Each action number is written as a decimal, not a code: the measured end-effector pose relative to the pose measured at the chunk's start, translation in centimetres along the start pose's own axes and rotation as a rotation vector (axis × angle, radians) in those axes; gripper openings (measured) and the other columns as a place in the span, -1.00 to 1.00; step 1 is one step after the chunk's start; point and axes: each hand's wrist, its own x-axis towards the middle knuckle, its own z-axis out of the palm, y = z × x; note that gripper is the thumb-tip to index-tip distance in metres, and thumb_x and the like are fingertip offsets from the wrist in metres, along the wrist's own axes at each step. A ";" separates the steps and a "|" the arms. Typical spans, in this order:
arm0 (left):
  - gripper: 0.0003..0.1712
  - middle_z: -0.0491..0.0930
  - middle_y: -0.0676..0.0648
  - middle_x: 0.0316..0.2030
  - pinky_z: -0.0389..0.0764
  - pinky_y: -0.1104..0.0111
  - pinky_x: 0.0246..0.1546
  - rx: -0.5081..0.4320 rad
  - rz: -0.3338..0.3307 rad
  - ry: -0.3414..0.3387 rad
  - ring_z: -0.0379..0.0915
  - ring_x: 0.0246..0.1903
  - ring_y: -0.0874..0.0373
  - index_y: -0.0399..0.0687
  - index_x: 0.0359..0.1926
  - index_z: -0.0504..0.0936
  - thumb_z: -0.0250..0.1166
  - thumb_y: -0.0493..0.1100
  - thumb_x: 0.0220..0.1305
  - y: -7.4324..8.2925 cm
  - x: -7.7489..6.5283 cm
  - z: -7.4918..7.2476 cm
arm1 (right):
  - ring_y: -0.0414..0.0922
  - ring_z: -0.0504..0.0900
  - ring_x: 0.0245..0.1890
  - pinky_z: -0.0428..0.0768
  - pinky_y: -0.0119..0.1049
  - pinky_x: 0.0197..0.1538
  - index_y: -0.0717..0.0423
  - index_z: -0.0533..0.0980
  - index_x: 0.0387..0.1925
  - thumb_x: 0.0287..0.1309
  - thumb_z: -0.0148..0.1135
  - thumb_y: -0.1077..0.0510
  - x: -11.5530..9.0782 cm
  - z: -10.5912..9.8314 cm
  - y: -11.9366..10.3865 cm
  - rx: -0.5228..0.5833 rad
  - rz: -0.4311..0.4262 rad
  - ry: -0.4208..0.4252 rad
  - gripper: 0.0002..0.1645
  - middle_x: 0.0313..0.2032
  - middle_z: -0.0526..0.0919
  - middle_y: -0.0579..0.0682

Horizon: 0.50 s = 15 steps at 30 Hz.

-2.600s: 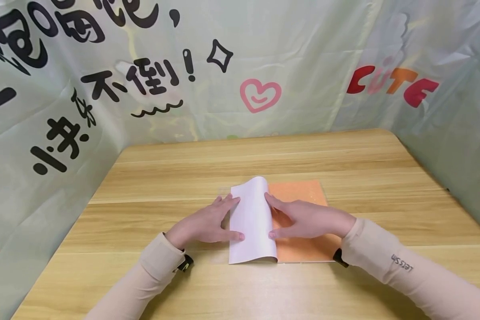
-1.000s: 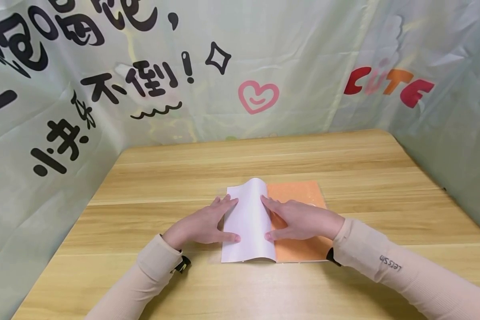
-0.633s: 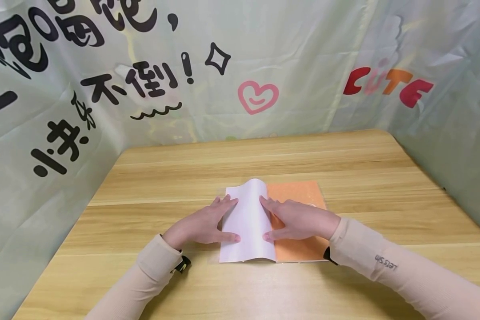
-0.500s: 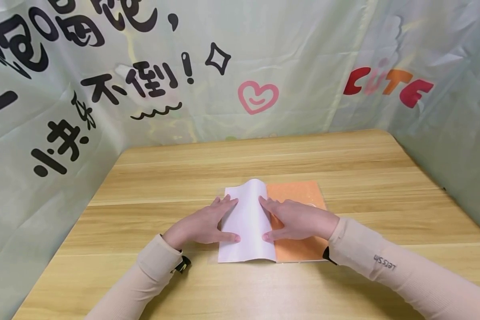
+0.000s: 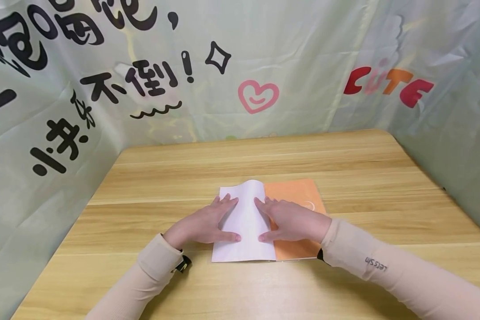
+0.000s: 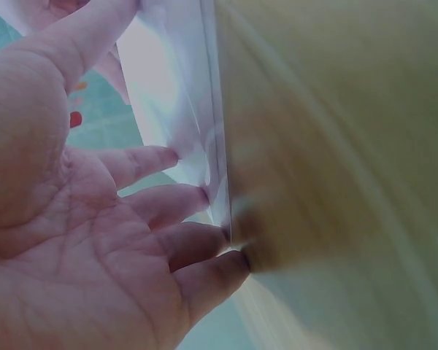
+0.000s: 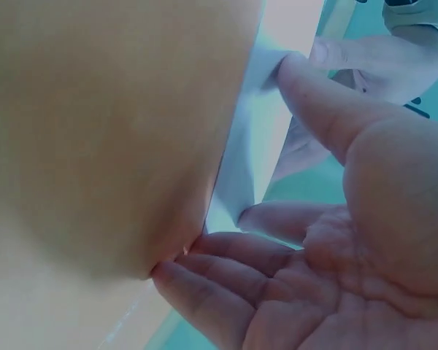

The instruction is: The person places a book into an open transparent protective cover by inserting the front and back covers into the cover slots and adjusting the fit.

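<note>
An orange booklet (image 5: 291, 190) lies on the wooden table, its white page (image 5: 245, 222) turned over to the left and bulging near the fold. My left hand (image 5: 202, 225) rests fingertips and thumb on the page's left part, fingers spread. Over the fold, my right hand (image 5: 298, 221) touches the page with thumb and index finger; its palm hangs above the orange side. The left wrist view has the left hand's fingers (image 6: 164, 204) extended along the page edge. In the right wrist view, the right hand's fingers (image 7: 226, 270) reach down to the orange surface, against the white page (image 7: 237, 157).
The wooden table (image 5: 176, 173) extends around the booklet on all sides. Behind it and at both sides hangs a pale cloth (image 5: 304, 49) printed with black characters, a pink heart (image 5: 258, 96) and coloured letters. Dark wrist devices sit at both cuffs.
My right hand has slid left along the page. The page's left edge has moved left and its bulge looks lower and wider. The left hand has stayed nearly in place.
</note>
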 end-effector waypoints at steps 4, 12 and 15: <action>0.13 -0.14 -0.26 0.45 0.05 0.00 0.28 0.027 -0.001 0.001 -0.27 0.38 -0.27 -0.10 0.52 0.01 0.24 0.37 0.13 0.1 0.1 0.1 | 0.25 0.25 0.27 0.28 0.02 0.23 0.21 0.09 0.47 0.10 0.29 -0.26 0.3 0.2 -0.4 -0.030 -0.015 0.017 0.10 0.32 0.17 0.41; 0.13 -0.13 -0.28 0.45 0.07 -0.02 0.27 0.055 -0.014 0.004 -0.27 0.38 -0.29 -0.14 0.51 0.02 0.26 0.35 0.13 0.4 0.1 0.1 | 0.30 0.30 0.22 0.37 0.04 0.15 0.20 0.17 0.44 0.05 0.33 -0.25 0.6 0.5 -1.1 -0.076 0.003 0.047 0.07 0.27 0.25 0.43; 0.13 -0.12 -0.29 0.45 0.09 -0.03 0.26 0.067 -0.011 0.009 -0.25 0.37 -0.31 -0.17 0.50 0.04 0.27 0.34 0.13 0.4 0.2 0.2 | 0.28 0.32 0.21 0.39 0.02 0.14 0.18 0.20 0.43 0.04 0.32 -0.28 0.8 0.6 -1.3 -0.116 0.020 0.048 0.06 0.27 0.26 0.42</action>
